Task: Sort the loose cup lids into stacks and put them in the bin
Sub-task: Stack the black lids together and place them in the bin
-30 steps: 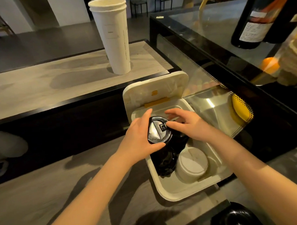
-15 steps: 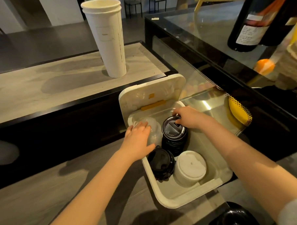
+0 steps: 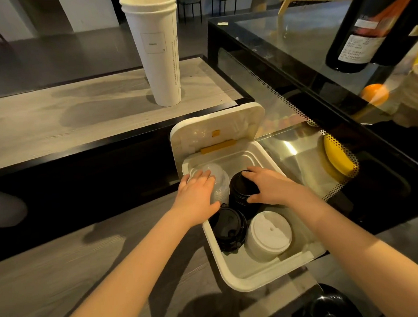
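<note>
Lids sit stacked upright in the bin: the black stack lies directly under the right grip, clasped around it, nearer than the left grip cupping the clear stack.

Showing warm, fairly dim indoor light, yellowish overall. Casting soft, broad shadows of both forearms across the grey wooden counter toward the lower left, suggesting light arriving from above and right. Throwing a faint double shadow beside the tall paper cups on the upper shelf. Glaring in bright streaks off the glass display case, with an orange reflection glowing there. Bending straight edges outward near the frame borders through wide-angle distortion. Softening detail at the corners, especially the dark bottle at upper right. Keeping the white bin reasonably sharp.
</note>
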A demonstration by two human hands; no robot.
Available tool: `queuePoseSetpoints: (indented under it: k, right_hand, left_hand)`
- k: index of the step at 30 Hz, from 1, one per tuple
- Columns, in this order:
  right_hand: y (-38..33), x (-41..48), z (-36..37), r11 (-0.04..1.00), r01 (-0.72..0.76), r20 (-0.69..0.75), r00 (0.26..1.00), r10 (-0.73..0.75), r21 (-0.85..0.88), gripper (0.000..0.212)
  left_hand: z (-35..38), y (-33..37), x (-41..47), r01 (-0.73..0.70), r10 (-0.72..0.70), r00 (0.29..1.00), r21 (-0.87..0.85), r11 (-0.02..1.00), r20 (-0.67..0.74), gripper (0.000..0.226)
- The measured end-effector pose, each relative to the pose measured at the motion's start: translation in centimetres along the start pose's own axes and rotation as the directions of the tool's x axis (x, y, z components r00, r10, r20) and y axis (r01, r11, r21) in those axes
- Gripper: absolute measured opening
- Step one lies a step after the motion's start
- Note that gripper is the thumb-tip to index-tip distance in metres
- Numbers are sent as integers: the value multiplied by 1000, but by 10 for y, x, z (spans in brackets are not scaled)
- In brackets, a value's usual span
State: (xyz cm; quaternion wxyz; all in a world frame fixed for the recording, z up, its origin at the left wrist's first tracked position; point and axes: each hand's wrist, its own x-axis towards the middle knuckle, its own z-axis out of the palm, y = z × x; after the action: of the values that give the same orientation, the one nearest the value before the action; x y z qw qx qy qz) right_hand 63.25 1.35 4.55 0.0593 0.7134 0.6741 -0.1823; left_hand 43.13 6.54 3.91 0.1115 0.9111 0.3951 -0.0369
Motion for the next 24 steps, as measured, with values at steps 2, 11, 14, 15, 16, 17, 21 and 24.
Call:
queuePoseSetpoints:
  k: [2, 11, 14, 15, 16, 17, 21, 24]
  right_hand:
    - [-2, 0, 7, 997, -64, -25, 998, 63, -33, 77]
    - [-28, -2, 31, 945, -327, -168, 930, 326, 23, 73]
    - [-29, -6, 31, 940, -338, -186, 921, 342, 54, 72]
    - [-30, -8, 31, 939, -338, -190, 920, 344, 63, 72]
    - [-30, -10, 29, 940, -335, -200, 918, 342, 70, 70]
    - [-32, -14, 28, 943, -325, -214, 918, 334, 74, 67]
    - [-36, -28, 18, 970, -236, -332, 912, 241, 56, 56]
    - [-50, -35, 5, 986, -139, -400, 901, 166, 94, 46]
  left_hand:
    - [-1, 0, 0, -1, 1, 1000, 6, 1000, 3, 68]
    - [-4, 4, -1, 2, -2, 1000, 38, 999, 5, 66]
    - [-9, 6, -1, 1, -1, 1000, 58, 998, 13, 61]
    - [-11, 7, -1, 1, -2, 1000, 61, 998, 14, 60]
    - [-13, 7, -1, 3, -4, 1000, 60, 998, 14, 59]
    - [-15, 8, -2, 6, -7, 1000, 57, 998, 9, 59]
    - [-26, 5, -14, 16, -11, 998, 84, 996, -66, 61]
    - [-37, -6, -36, 45, -30, 987, 87, 995, -159, 55]
